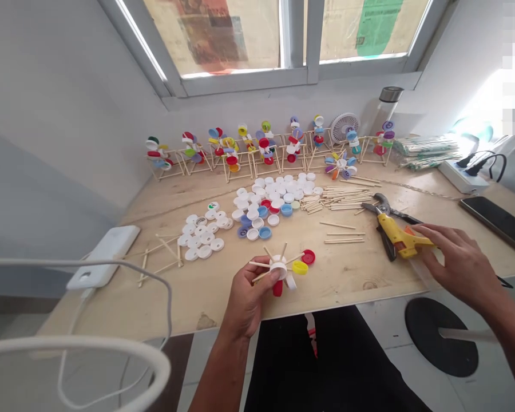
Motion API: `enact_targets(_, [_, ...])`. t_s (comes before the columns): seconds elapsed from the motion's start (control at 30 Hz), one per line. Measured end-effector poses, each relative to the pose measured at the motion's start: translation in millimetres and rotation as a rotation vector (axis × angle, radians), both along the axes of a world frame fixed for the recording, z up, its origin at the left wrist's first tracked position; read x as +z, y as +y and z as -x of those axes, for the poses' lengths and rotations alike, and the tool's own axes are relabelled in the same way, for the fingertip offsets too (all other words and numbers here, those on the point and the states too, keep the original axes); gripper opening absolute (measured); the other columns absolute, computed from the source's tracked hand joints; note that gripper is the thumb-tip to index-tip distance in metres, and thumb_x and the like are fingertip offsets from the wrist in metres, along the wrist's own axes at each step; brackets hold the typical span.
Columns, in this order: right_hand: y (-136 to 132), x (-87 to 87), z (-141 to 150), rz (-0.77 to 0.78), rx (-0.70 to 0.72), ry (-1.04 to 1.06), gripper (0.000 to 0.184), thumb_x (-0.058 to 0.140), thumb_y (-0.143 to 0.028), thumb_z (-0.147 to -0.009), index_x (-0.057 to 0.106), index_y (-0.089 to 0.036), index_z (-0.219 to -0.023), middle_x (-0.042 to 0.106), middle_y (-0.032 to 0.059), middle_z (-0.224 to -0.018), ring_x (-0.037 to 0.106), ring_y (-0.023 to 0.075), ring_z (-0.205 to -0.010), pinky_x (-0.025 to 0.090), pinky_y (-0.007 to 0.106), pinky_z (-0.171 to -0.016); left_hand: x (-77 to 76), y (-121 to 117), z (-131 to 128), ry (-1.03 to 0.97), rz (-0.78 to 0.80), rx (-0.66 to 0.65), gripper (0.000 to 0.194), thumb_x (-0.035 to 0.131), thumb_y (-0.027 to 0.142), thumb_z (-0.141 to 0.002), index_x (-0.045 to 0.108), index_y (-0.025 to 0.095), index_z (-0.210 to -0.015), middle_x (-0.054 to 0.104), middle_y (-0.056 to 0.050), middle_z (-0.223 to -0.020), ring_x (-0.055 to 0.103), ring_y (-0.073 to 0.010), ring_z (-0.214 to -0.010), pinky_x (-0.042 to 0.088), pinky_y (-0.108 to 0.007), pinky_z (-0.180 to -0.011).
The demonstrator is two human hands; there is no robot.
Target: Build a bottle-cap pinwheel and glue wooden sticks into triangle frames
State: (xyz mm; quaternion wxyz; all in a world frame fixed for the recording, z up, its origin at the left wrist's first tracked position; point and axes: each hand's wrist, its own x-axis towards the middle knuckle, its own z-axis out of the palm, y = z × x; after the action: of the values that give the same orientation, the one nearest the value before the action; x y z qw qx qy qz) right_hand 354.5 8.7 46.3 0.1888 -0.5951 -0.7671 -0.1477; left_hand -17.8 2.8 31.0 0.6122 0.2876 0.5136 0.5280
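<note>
My left hand [249, 294] pinches a small wheel [278, 270] by its white hub, above the table's front edge. Thin wooden sticks fan out from the hub, and some end in bottle caps: a red cap [308, 257], a yellow cap [300, 268], a white one and another red one. Other sticks have bare tips. At the right, my right hand [455, 260] has its fingers around the handle end of a yellow glue gun [397, 233]. The gun's nozzle points up and left, over a pair of dark-jawed pliers [386, 243].
White and coloured bottle caps [257, 203] lie mid-table, with a second group of white caps [203, 234] to their left. Loose sticks [343, 197] lie near the pliers. Finished stick-and-cap models [266, 151] line the back. A phone [498, 223] and a power strip [463, 174] are at right.
</note>
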Motion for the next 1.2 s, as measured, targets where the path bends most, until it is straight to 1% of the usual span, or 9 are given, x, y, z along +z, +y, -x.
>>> enact_targets(0.1, [3, -12.3, -23, 0.076, 0.000, -0.085, 0.041, 0.045, -0.023, -0.082, 0.053, -0.022, -0.123, 0.060, 0.0142, -0.120, 0.058, 0.0325, -0.099, 0.044, 0.044, -0.078, -1.7, -1, -2, 0.017, -0.023, 0.014, 0.038, 0.082, 0.025, -0.054, 0.062, 0.015, -0.085, 0.069, -0.002, -0.078, 0.066, -0.0153, -0.070, 0.050, -0.024, -0.064])
enact_targets(0.27, [20, -25.1, -32, 0.172, 0.018, -0.127, 0.046, 0.052, -0.027, -0.080, 0.053, -0.023, -0.126, 0.057, 0.0143, -0.127, 0.060, 0.0342, -0.099, 0.041, 0.044, -0.077, -4.8, -5, -6, 0.058, -0.067, 0.058, 0.035, 0.081, 0.025, -0.056, 0.063, 0.016, -0.084, 0.067, -0.001, -0.077, 0.062, -0.0120, -0.066, 0.048, -0.021, -0.061])
enact_targets(0.43, [35, -21.6, -32, 0.212, 0.077, -0.042, 0.038, 0.054, -0.027, -0.077, 0.059, -0.027, -0.115, 0.061, 0.0107, -0.121, 0.062, 0.0292, -0.095, 0.042, 0.039, -0.074, -7.5, -7, -9, 0.101, -0.101, 0.060, 0.035, 0.080, 0.028, -0.057, 0.062, 0.016, -0.084, 0.067, -0.001, -0.077, 0.061, -0.0128, -0.067, 0.048, -0.023, -0.063])
enact_targets(0.6, [29, -13.5, -21, 0.163, 0.056, -0.016, 0.024, 0.053, -0.030, -0.076, 0.059, -0.025, -0.099, 0.066, 0.0105, -0.105, 0.063, 0.0243, -0.075, 0.041, 0.035, -0.061, -10.4, -9, -11, 0.115, -0.132, 0.066, 0.035, 0.080, 0.031, -0.057, 0.062, 0.016, -0.083, 0.065, 0.000, -0.072, 0.058, -0.0116, -0.061, 0.047, -0.022, -0.059])
enact_targets(0.8, [-9, -5.4, 30, 0.140, 0.012, 0.292, 0.021, 0.052, -0.043, -0.083, 0.053, -0.027, -0.097, 0.064, 0.0042, -0.081, 0.059, 0.0183, -0.060, 0.043, 0.029, -0.051, -19.6, -11, -14, 0.183, -0.151, 0.106, 0.035, 0.079, 0.033, -0.060, 0.063, 0.018, -0.087, 0.068, -0.001, -0.078, 0.061, -0.0134, -0.067, 0.049, -0.023, -0.063])
enact_targets(0.9, [-26, -0.5, 73, 0.107, 0.184, 0.403, 0.019, 0.051, -0.035, -0.086, 0.052, -0.026, -0.102, 0.065, 0.0044, -0.091, 0.064, 0.0192, -0.074, 0.049, 0.028, -0.060, -20.8, -13, -16, 0.252, -0.169, 0.108, 0.034, 0.079, 0.033, -0.062, 0.062, 0.019, -0.088, 0.067, -0.001, -0.081, 0.061, -0.0144, -0.069, 0.050, -0.024, -0.066])
enact_targets(1.03, [-36, 1.6, 122, 0.211, 0.321, 0.505, 0.020, 0.053, -0.026, -0.086, 0.051, -0.025, -0.105, 0.064, 0.0062, -0.098, 0.064, 0.0196, -0.084, 0.051, 0.028, -0.069, -17.1, -15, -19, 0.318, -0.180, 0.159, 0.032, 0.078, 0.032, -0.063, 0.063, 0.019, -0.088, 0.066, -0.002, -0.083, 0.061, -0.0156, -0.073, 0.050, -0.025, -0.070])
enact_targets(1.13, [-37, 0.3, 142, 0.221, 0.392, 0.545, 0.018, 0.054, -0.025, -0.086, 0.052, -0.023, -0.104, 0.064, 0.0083, -0.098, 0.063, 0.0209, -0.089, 0.051, 0.030, -0.072, -16.6, -16, -19, 0.344, -0.191, 0.182, 0.032, 0.077, 0.032, -0.063, 0.063, 0.019, -0.088, 0.066, -0.002, -0.083, 0.061, -0.0161, -0.074, 0.050, -0.026, -0.071])
enact_targets(1.2, [-37, -0.5, 150, 0.200, 0.406, 0.551, 0.016, 0.054, -0.025, -0.086, 0.053, -0.022, -0.101, 0.064, 0.0076, -0.090, 0.063, 0.0200, -0.082, 0.050, 0.030, -0.068, -18.7, -16, -18, 0.372, -0.214, 0.182, 0.031, 0.076, 0.031, -0.065, 0.062, 0.019, -0.090, 0.066, -0.002, -0.084, 0.062, -0.0163, -0.076, 0.051, -0.026, -0.072])
